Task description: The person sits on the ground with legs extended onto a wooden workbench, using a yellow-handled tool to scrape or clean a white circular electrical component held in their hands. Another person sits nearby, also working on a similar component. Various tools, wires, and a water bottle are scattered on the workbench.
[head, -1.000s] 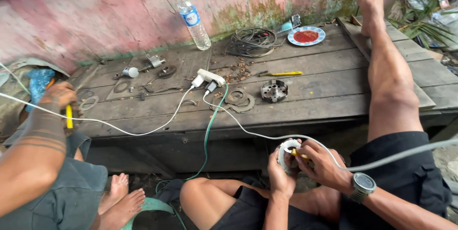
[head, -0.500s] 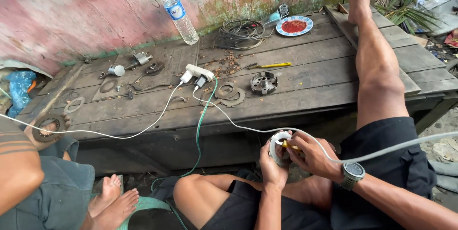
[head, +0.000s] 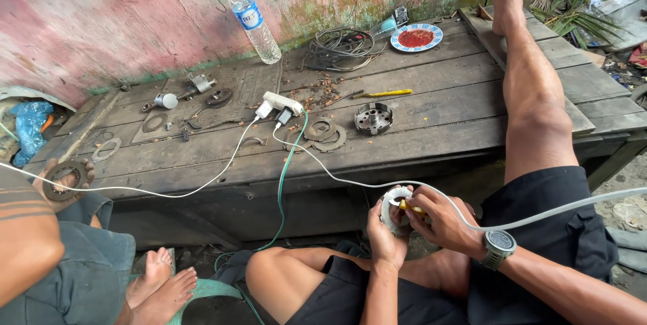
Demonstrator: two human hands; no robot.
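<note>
1. Far left: another person's hand is gripping a rusty ring-shaped plate at the edge of the wooden bench. Blue plastic bag is lying behind it.
2. Left-centre of the bench: small metal parts and flat rings are lying scattered; a clear plastic bottle is standing upright by the pink wall.
3. Centre: a white power strip is sitting on the planks, with white and green cords running off it.
4. My left hand is closing around a round white part, holding it below the bench edge, above my lap.
5. My right hand is pinching a yellow-handled tool against that part. The white cord is passing over this hand.
6. Right: a coiled cable, a yellow screwdriver, a metal rotor and a plate of red stuff are lying on the bench.
</note>
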